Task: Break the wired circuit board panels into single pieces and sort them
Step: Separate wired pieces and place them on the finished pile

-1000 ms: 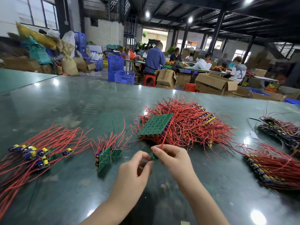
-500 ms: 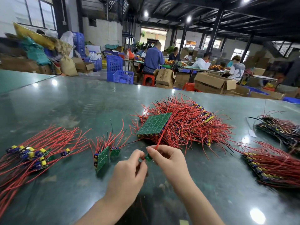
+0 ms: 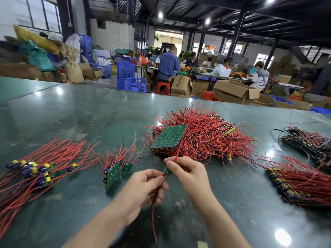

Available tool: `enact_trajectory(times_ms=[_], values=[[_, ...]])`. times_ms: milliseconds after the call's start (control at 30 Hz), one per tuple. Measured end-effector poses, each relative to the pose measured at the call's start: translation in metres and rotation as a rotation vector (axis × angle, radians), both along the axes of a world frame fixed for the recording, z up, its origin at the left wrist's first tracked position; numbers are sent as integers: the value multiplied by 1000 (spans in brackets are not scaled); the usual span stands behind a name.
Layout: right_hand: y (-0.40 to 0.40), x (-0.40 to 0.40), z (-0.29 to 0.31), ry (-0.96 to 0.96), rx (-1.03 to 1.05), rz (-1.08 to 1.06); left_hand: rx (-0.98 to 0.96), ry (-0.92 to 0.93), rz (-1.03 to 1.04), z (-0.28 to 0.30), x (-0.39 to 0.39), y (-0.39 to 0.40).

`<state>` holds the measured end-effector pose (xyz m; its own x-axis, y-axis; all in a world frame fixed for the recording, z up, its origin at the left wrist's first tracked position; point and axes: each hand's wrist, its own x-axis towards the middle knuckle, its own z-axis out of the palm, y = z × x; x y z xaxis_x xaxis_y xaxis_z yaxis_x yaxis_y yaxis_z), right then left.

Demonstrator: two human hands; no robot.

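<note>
Between my hands is a small green board piece (image 3: 168, 171) with red wires. My right hand (image 3: 188, 173) pinches the piece and a red wire that runs up from it. My left hand (image 3: 145, 188) grips wires that hang down from it, red and black. A green panel (image 3: 169, 136) lies face down on a big heap of red-wired panels (image 3: 211, 135) just beyond. A partly broken panel strip (image 3: 112, 174) and a small piece (image 3: 126, 168) lie left of my hands. Single pieces with yellow and blue parts (image 3: 34, 171) are piled at the far left.
The work surface is a dark green glossy table (image 3: 80, 113). More wired panels lie at the right (image 3: 300, 181) and far right (image 3: 308, 144). Beyond the table's far edge are blue crates (image 3: 132, 83), cardboard boxes (image 3: 234, 92) and seated people.
My hands have drawn slightly apart. The small piece now shows between them with wires trailing down from my left hand. The view has shifted a little.
</note>
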<state>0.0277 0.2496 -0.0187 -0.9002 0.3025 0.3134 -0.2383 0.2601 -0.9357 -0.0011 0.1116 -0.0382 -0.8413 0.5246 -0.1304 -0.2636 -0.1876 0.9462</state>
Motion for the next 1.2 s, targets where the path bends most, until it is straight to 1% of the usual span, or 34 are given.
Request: enact_trajectory(times_ms=[67,167,233,333,467,533,600,700,767,800,867,1000,1033,1067,1100,1200], values=[[0,0,0,-2,-12,7,34,-108,-49,0,-2,-1],[8,-1,3,0,-113,-19,132,-237,-154,-2,-2,-1],[12,-1,4,5,-151,-33,135,-233,-182,-2,-2,1],[12,-2,3,13,-145,-52,102,-200,-174,0,-1,2],[16,-4,3,29,-210,-87,-14,-124,-153,-2,2,4],[17,-4,2,34,-219,-91,-37,-96,-152,-3,0,3],[19,-5,3,42,-247,-108,-21,-123,-206,-2,-3,-1],[32,-7,5,36,-398,-133,53,-187,-358,0,-5,-7],[36,-7,5,24,-456,-132,67,-146,-407,-1,-5,-10],[37,-7,5,22,-449,-134,31,-94,-407,-2,-5,-10],[35,-6,4,25,-387,-157,-101,32,-378,-2,-2,-8],[34,-6,2,40,-233,-218,-412,282,-210,-4,3,-1],[33,-7,1,45,-205,-214,-464,353,-186,-4,4,-1],[32,-7,1,49,-187,-211,-480,387,-181,-5,4,-1],[32,-7,1,51,-183,-212,-467,380,-196,-5,4,-1],[37,-6,4,54,-253,-244,-359,245,-258,-3,0,-4]])
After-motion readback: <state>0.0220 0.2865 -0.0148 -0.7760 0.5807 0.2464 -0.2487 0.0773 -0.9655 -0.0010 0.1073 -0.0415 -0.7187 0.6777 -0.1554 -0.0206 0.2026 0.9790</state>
